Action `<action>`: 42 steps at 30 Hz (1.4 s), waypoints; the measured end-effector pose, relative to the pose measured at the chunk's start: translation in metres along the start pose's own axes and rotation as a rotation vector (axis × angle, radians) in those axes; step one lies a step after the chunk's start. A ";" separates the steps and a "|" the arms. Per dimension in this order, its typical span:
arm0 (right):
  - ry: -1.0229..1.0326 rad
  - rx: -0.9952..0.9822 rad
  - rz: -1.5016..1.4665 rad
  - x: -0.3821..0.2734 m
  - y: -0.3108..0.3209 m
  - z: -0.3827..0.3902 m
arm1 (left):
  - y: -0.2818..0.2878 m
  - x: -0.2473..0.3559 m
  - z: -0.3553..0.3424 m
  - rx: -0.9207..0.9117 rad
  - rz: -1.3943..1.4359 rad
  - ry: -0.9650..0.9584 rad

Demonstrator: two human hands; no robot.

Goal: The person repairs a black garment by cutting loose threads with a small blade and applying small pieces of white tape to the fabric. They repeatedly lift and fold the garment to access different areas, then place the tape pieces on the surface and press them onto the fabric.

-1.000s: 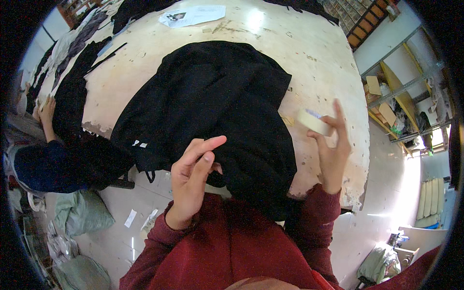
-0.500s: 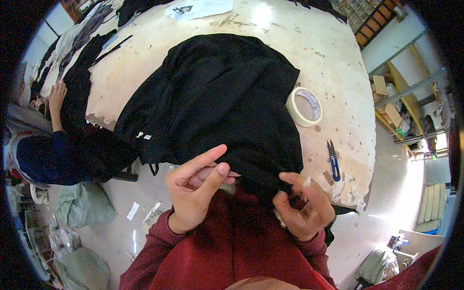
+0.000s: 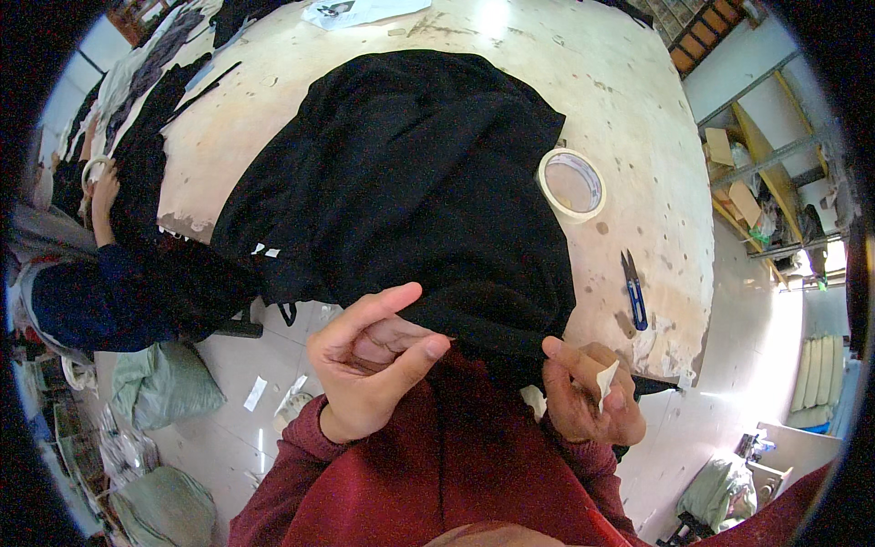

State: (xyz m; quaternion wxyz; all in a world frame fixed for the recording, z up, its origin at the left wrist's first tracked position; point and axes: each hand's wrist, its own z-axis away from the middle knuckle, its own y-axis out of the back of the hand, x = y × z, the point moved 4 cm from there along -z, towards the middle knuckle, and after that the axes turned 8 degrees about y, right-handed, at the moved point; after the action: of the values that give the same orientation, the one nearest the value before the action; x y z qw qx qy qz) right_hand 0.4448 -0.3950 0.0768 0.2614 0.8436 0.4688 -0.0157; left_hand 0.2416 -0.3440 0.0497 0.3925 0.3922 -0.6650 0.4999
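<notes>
A large black garment [image 3: 410,173] lies spread over the table's near edge, its near edge hanging toward me. My left hand [image 3: 369,365] has its forefinger raised, while the thumb and the other fingertips meet at that near edge. My right hand [image 3: 592,397] pinches the same edge further right, with the cloth stretched between my hands. A torn bit of cream masking tape [image 3: 605,383] stands up from my right fingers; whether it is stuck or gripped is unclear. Small white bits [image 3: 264,251] sit on the garment's left part.
A roll of masking tape [image 3: 572,184] and blue thread snips [image 3: 634,292] lie on the worn table [image 3: 656,219] to the right. A printed sheet [image 3: 365,11] is at the far side. At left a co-worker [image 3: 96,296] handles dark cloth. Sacks [image 3: 164,383] stand on the floor.
My right hand has moved right and slightly down, its tape bit now showing more. The garment's near edge looks straighter. The co-worker's hand now has a tape roll by it.
</notes>
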 end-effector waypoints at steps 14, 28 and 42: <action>0.038 0.068 -0.070 -0.002 -0.007 0.002 | -0.007 -0.002 -0.001 -0.004 0.082 0.115; -0.929 0.036 -0.550 0.000 -0.021 -0.018 | -0.005 0.001 0.001 0.019 -0.115 0.069; -1.288 0.035 -0.957 0.003 -0.046 -0.005 | -0.010 -0.005 0.000 -0.078 -0.132 -0.039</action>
State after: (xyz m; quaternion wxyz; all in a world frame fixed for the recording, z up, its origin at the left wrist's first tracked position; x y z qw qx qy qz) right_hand 0.4084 -0.3705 0.0605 0.4321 0.3802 0.5366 -0.6171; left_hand 0.2522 -0.3457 0.0488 0.4264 0.4295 -0.6642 0.4388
